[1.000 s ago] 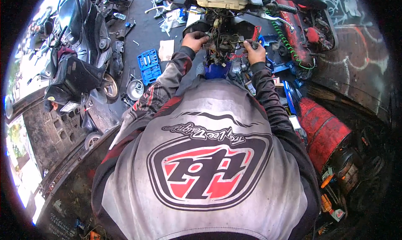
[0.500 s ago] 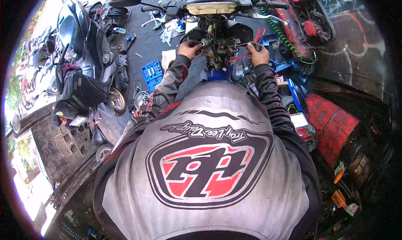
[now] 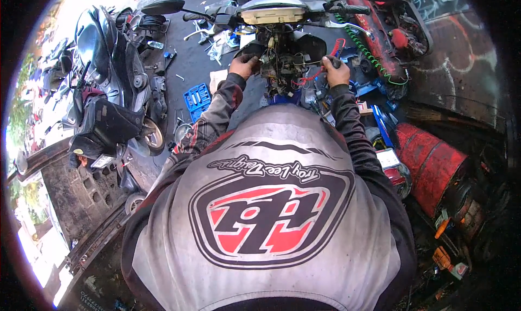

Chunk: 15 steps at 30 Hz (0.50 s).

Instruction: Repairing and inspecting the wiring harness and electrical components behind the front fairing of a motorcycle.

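Straight ahead stands a scooter front with a white-backed headlight housing and a tangle of exposed wires and connectors below it. My left hand is at the left side of the wiring, fingers closed on something small that they hide. My right hand is to the right, beside a coiled red hose, its thumb and fingers pinched together; what they hold is too small to make out.
A black scooter stands at the left near a blue tool case. A red compressor with a green coiled hose is at the upper right, a red drum lower right. Loose parts and papers lie around.
The view has shifted slightly. My hands sit a little farther apart than a second ago, both still closed. A thin strand seen at my right fingers half a second ago is less distinct.
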Tool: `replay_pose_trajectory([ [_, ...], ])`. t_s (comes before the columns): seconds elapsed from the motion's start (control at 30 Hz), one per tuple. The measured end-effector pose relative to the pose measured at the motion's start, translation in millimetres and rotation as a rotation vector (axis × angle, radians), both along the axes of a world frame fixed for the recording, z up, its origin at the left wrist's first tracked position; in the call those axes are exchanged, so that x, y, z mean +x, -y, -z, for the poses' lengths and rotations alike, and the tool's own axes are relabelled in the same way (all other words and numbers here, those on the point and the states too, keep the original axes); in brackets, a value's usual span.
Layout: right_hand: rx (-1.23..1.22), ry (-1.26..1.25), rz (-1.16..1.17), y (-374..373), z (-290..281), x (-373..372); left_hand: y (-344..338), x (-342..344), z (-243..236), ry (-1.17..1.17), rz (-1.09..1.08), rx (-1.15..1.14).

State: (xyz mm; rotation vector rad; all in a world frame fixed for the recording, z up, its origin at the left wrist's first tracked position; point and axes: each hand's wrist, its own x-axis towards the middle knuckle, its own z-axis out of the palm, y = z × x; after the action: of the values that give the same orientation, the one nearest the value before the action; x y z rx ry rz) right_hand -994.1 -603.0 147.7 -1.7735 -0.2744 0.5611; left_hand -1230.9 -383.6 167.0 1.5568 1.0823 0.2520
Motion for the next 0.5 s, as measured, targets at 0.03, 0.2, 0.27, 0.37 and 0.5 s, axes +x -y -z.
replay_pose_trajectory([
  [0.03,-0.003,0.011,-0.002,-1,-1,-1,-1,2,4,0.049,-0.02,-0.038],
  [0.2,-0.031,0.126,-0.145,-14,-5,-19,-11,17,23,0.239,-0.027,-0.108],
  [0.27,-0.099,0.17,-0.225,-23,-8,-30,-11,25,24,0.274,-0.062,-0.295],
  [0.37,-0.106,0.231,-0.348,-40,-14,-47,-11,37,14,0.301,-0.074,-0.486],
  [0.5,-0.216,0.43,-0.365,-64,-22,-71,-14,45,-8,0.116,-0.023,-0.274],
])
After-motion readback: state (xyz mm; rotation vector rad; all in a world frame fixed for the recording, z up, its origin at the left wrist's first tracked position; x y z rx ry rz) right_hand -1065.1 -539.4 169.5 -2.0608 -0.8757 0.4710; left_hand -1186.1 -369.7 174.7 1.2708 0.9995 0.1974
